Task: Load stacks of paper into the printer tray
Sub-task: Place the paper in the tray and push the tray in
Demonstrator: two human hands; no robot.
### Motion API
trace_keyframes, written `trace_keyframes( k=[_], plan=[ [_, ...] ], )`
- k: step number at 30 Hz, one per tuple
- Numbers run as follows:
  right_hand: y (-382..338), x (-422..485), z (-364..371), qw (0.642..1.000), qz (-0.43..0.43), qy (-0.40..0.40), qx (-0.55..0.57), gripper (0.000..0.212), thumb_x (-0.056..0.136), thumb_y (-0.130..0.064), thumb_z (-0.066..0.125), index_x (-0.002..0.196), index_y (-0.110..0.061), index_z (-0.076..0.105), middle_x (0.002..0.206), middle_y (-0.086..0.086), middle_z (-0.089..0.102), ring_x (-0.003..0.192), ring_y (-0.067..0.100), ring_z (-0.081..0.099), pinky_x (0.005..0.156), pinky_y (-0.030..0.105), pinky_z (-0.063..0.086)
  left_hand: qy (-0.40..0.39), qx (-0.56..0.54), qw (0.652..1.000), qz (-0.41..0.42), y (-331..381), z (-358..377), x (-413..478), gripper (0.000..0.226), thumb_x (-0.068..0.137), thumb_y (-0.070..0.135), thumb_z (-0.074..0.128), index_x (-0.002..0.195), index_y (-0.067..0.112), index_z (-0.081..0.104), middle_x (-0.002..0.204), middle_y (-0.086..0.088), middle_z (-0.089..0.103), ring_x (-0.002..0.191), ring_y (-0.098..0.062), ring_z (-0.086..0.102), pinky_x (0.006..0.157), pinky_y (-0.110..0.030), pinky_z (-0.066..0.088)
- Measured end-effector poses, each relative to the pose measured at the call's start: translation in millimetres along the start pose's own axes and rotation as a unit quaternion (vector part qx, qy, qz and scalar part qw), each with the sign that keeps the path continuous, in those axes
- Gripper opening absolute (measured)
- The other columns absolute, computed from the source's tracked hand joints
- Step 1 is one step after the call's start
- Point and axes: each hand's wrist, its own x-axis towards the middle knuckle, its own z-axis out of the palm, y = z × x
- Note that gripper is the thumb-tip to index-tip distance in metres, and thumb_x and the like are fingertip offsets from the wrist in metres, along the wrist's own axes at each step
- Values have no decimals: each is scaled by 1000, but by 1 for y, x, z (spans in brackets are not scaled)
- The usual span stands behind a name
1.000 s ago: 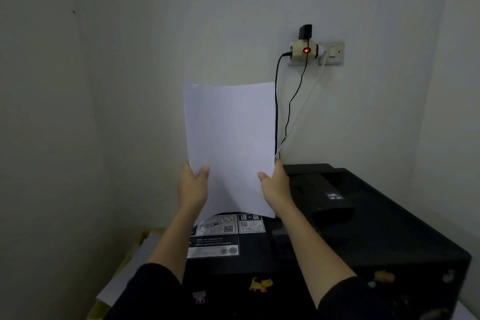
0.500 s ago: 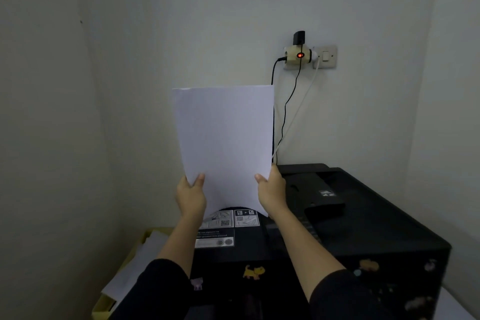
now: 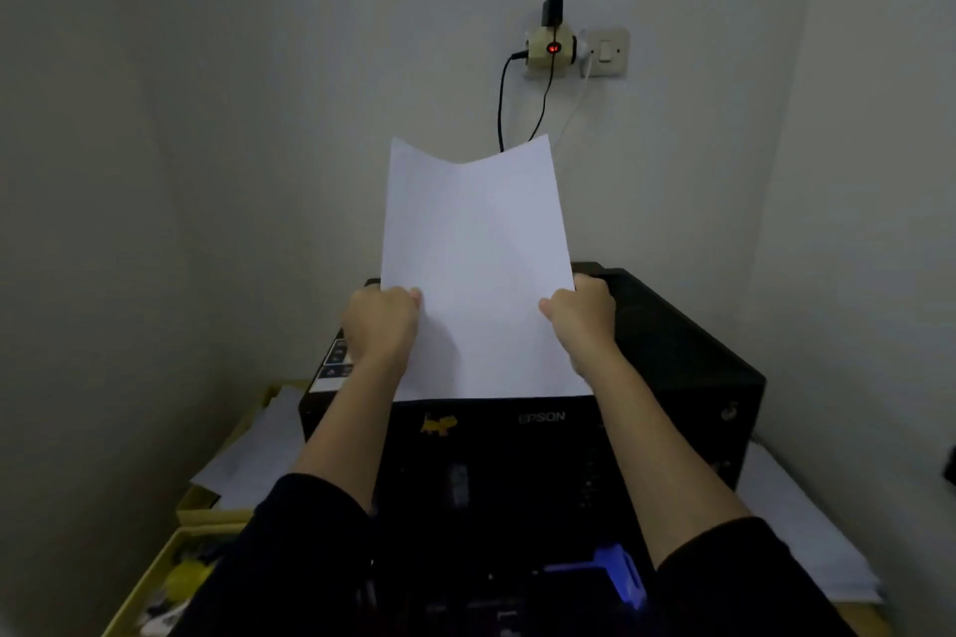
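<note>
Both hands gripped a stack of white paper [image 3: 476, 269], the left hand [image 3: 380, 321] and right hand [image 3: 582, 316] pinching its side edges above the black printer [image 3: 672, 367], lettered "EPSON". A yellow tray [image 3: 150, 585] at left held loose sheets [image 3: 253, 455].

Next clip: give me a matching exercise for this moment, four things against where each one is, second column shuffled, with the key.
Things:
1. paper stack
2. wall adapter
3. cat sticker
4. loose sheets

Places:
A. on the printer's front, left of the brand name
B. held by left hand and right hand
C. left of the printer, lower down
D. high on the wall, red light on

Pairs: 1-B, 2-D, 3-A, 4-C
</note>
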Motion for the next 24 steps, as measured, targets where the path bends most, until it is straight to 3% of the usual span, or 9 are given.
trace_keyframes(
  k=[2,4,8,12,19,22,24],
  plan=[
    [14,-15,-22,1000,22,9,18,19,82,6,46,94,14,59,90,19,65,69,25,56,62,28,47,-17,11,1000,-15,-8,2,-27,32,88,20,58,103,-9,63,112,-25,64,94,-37,59,72,-36,45],
    [31,-34,-43,999,41,18,24,22,83,7,49,100,11,62,98,18,68,72,24,59,70,30,49,-29,-22,999,-39,-19,5,-57,30,88,18,59,105,-7,62,113,-20,62,94,-32,56,75,-33,42],
    [70,-78,-80,997,68,3,41,18,84,9,50,91,2,65,77,1,62,69,16,54,64,24,43,-39,-71,993,-85,-50,4,-118,30,85,16,63,109,-2,64,102,-12,62,88,-28,55,79,-32,44],
    [108,-119,-112,994,91,-6,59,28,84,11,53,89,-14,64,77,-4,62,72,15,55,59,19,42,-69,-109,984,-121,-82,0,-174,24,87,11,64,108,0,66,98,-12,63,88,-29,57,80,-36,48],
    [190,-177,-132,981,183,-29,60,28,85,12,55,100,-10,66,95,8,66,82,23,58,71,27,49,-104,-155,957,-223,-155,-6,-239,23,85,3,66,108,1,64,99,-11,65,94,-31,61,86,-39,49],
    [221,-193,-131,969,231,-60,61,28,85,13,54,101,-8,66,92,8,67,78,22,60,63,24,48,-100,-149,947,-266,-185,-9,-255,26,83,1,68,108,-5,64,98,-14,65,93,-32,60,84,-38,47],
    [236,-202,-127,962,257,-81,33,29,86,12,53,109,-1,65,84,1,65,74,16,58,60,22,45,-95,-124,942,-296,-203,-11,-264,16,83,3,69,94,-6,63,90,-13,63,96,-33,59,83,-37,44]
  ],
)
